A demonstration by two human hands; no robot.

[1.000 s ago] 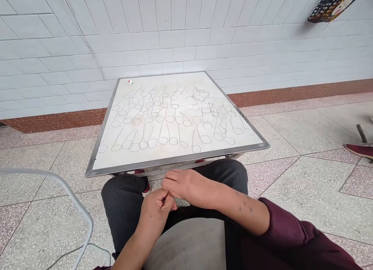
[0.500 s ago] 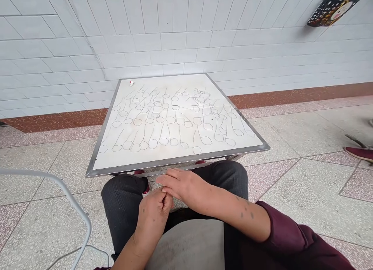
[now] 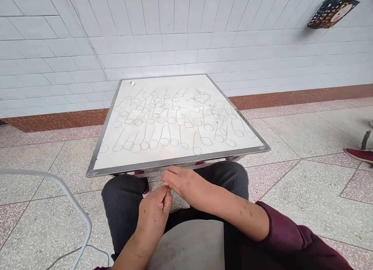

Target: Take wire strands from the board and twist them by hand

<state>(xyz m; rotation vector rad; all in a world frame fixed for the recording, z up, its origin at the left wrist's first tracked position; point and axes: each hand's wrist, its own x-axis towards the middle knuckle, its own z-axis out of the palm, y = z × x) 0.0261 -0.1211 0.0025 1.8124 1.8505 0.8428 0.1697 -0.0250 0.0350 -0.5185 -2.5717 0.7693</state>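
Observation:
My left hand (image 3: 155, 209) is closed in a fist above my lap, thumb side up. Right against it, my right hand (image 3: 183, 184) has its fingers bent down and pinched together at the top of the left fist. Whatever lies between the fingertips is hidden or too thin to name. In front of my knees stands a low white table (image 3: 136, 159) with a grey metal edge. Scattered over its top are several thin dark loops with long tails (image 3: 197, 150), which look like wire or thread. A tangled bunch of thin strands (image 3: 201, 96) lies toward the back right.
A small white and red object (image 3: 132, 84) sits at the table's far left corner. Behind the table is a white tiled wall (image 3: 175, 40), with a dotted bag (image 3: 333, 13) hanging at right. A grey tube frame (image 3: 68, 192) stands at left. A red shoe (image 3: 358, 154) shows at right.
My right hand's fingers have drawn in from stretched out to bent, pinching at the left fist. The left hand stays almost in place. By the red shoe, a brown stick-like thing has tipped more upright.

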